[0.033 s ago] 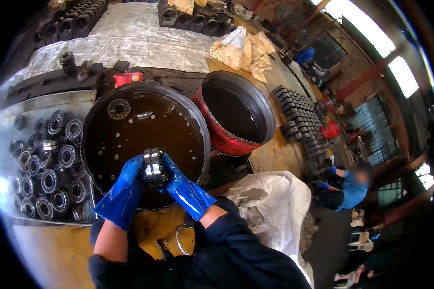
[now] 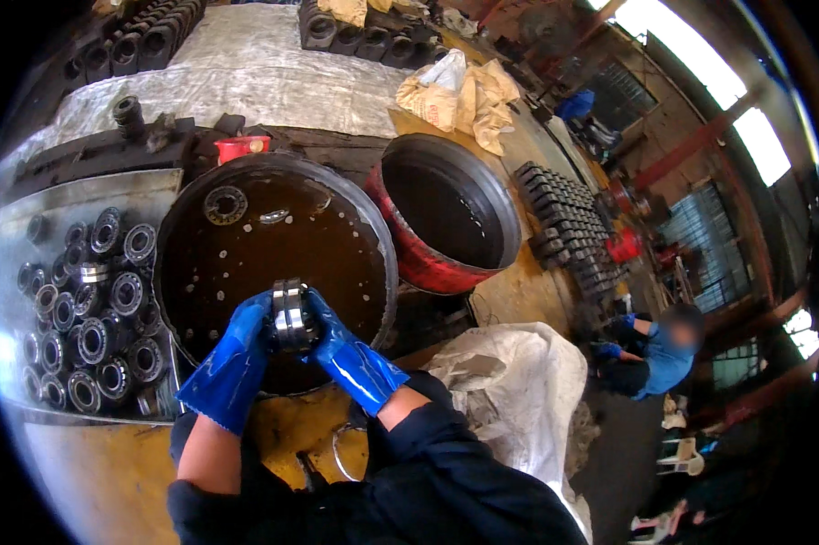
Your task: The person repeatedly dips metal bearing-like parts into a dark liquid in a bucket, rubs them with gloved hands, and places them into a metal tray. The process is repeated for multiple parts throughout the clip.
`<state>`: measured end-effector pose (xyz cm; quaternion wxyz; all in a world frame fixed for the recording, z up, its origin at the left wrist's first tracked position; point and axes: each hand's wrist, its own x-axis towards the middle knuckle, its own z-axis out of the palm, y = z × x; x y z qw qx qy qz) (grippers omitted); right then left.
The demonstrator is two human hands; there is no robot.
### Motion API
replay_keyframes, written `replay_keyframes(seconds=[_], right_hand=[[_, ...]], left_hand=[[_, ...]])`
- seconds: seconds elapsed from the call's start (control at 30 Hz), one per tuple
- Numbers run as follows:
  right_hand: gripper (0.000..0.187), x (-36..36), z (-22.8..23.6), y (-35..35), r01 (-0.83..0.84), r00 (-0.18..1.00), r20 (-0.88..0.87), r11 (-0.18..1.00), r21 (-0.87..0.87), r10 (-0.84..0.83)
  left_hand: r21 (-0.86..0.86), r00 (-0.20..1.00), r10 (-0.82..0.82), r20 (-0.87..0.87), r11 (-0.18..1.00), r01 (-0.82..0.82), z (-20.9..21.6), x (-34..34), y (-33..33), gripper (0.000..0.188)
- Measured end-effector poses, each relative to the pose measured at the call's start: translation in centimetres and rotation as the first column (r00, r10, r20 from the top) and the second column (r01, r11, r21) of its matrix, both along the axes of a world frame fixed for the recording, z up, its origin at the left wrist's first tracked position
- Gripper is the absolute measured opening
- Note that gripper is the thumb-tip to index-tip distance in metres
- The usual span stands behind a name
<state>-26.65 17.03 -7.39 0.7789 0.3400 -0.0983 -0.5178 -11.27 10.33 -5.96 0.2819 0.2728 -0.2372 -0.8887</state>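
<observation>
Both my hands, in blue rubber gloves, grip one shiny steel roller bearing (image 2: 291, 315) from its two sides. My left hand (image 2: 248, 334) is closed on its left side and my right hand (image 2: 332, 331) on its right; some fingertips are hidden behind it. The bearing is held over the near part of a round metal tub (image 2: 387, 238) of dark brown liquid. Near the tub's far left wall another bearing (image 2: 225, 206) lies in the liquid, with pale bubbles floating around.
Left of the tub, a metal tray (image 2: 91, 189) carries many bearings (image 2: 92, 341). A red drum (image 2: 425, 268) with dark liquid stands at the right, behind a white sack (image 2: 518, 363). A red container (image 2: 243, 147) sits beyond the tub. Far right, a person in blue (image 2: 668, 359) works.
</observation>
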Motion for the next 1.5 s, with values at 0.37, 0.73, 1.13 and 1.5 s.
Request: replay_keyframes(seconds=[0.37, 0.73, 1.13, 1.5], right_hand=[[0.043, -1.5, -0.9, 0.6, 0.001, 0.991, -0.131, 1.0, 0.021, 0.001], [0.047, -0.6, 1.4, 1.1, -0.089, -0.347, -0.938, 0.996, 0.011, -0.021], [0.055, -0.3, 6.3, 2.9, -0.077, -0.593, -0.805, 0.997, 0.018, -0.031], [0.051, -2.7, 0.5, 1.6, 0.06, -0.204, -0.973, 0.994, 0.094, 0.105]], left_hand=[[-0.014, 0.997, -0.013, 0.073, 1.0, 0.015, 0.5, 0.3, 0.3, 0.038], [-0.313, 0.985, 0.013, 0.171, 0.949, 0.042, 6.4, 2.3, 1.9, 0.057], [-0.224, 0.977, 0.025, 0.212, 0.974, 0.024, 4.3, 1.5, 2.5, 0.063], [-0.034, 0.993, 0.076, 0.091, 0.997, -0.073, 2.8, 0.4, 3.0, 0.051]])
